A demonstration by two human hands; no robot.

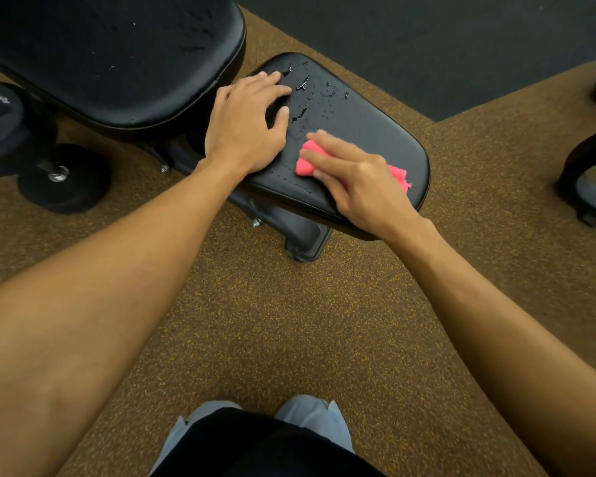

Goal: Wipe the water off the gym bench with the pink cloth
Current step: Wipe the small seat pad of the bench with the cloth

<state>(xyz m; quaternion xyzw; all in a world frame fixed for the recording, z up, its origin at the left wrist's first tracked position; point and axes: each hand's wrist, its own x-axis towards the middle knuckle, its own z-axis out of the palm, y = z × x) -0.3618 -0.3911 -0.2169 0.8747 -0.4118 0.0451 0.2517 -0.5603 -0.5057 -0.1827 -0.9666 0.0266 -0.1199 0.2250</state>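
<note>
I am resting my left hand (245,125) on the left edge of the gym bench's seat pad (375,132), beside the gap to the back pad (117,56). The fingers are spread and lightly arched, the palm is down, and I am gripping nothing with it. My right hand (355,180) is pressing the pink cloth (307,163) flat against the seat pad toward its near edge. The fingers are lying almost straight across the top of the cloth rather than curling round it, and my thumb is hidden, so I cannot tell whether it is tucking under the fabric. The cloth is bunched beneath my palm, one folded end sticking out past my fingertips on the left and a frayed corner showing to the right of my knuckles. Water drops (303,86) are beading on the far half of the seat pad, between my left fingertips and the far edge, apart from the cloth. More wet marks are showing on the back pad near its far right corner. The bench's frame (300,232) is standing on the brown speckled floor (289,321), and a black dumbbell (62,180) is lying on that floor, left of the bench.
</note>
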